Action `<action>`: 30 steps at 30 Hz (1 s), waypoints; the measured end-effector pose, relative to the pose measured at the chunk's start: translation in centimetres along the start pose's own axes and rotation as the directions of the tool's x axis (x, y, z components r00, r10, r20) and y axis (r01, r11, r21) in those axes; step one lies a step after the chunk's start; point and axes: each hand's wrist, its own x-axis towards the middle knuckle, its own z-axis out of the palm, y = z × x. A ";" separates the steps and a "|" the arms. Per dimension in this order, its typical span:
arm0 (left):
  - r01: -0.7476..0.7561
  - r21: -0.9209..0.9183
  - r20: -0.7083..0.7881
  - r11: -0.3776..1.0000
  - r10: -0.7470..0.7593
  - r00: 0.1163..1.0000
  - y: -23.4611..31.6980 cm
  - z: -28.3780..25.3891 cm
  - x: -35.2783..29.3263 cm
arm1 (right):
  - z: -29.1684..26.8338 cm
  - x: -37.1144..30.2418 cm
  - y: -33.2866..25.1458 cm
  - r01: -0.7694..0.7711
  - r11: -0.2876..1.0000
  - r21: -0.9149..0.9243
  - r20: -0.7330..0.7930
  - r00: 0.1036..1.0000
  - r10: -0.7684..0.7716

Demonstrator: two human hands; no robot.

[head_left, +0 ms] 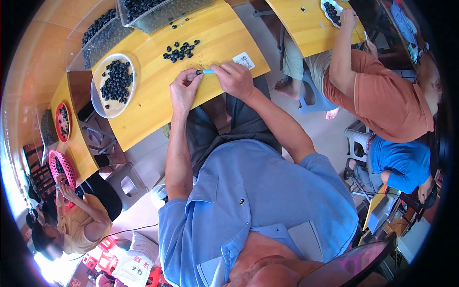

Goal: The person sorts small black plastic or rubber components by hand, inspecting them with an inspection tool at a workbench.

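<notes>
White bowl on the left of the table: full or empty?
Partly full. The white bowl holds a heap of small dark round pieces in its upper part; bare white bottom shows near its lower rim.

Table [158,91]: smooth glossy yellow wood. Bowl [98,91]: clear plastic. Beads [179,51]: dark, matt. Shirt [258,201]: blue cloth.

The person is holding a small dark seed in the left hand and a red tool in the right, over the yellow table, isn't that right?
Not quite: the tool in the right hand is light blue, not red, as the head view shows. The rest stands: the left hand pinches a small dark seed over the yellow table.
</notes>
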 end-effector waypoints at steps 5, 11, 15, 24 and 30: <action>-0.016 -0.031 -0.012 0.999 0.015 1.000 -0.3 0.0 0.0 | -0.1 0.1 -0.1 0.007 1.000 -0.001 0.008 1.000 -0.007; -0.002 0.010 -0.023 1.000 0.002 1.000 -0.1 0.1 0.0 | -0.1 0.0 -0.1 0.019 1.000 -0.013 0.012 1.000 -0.019; 0.010 0.051 -0.023 0.999 -0.009 1.000 0.3 0.2 0.0 | 0.1 -0.1 0.1 0.016 1.000 -0.011 0.009 1.000 -0.016; -0.022 0.103 -0.035 0.994 0.026 0.999 0.1 -0.3 -0.4 | 0.5 0.1 0.0 -0.034 0.999 0.001 0.013 0.999 0.034; -0.157 0.081 -0.217 0.984 0.171 0.961 0.4 -2.1 -1.0 | 0.4 0.1 -0.1 -0.068 0.997 -0.018 0.016 0.998 0.069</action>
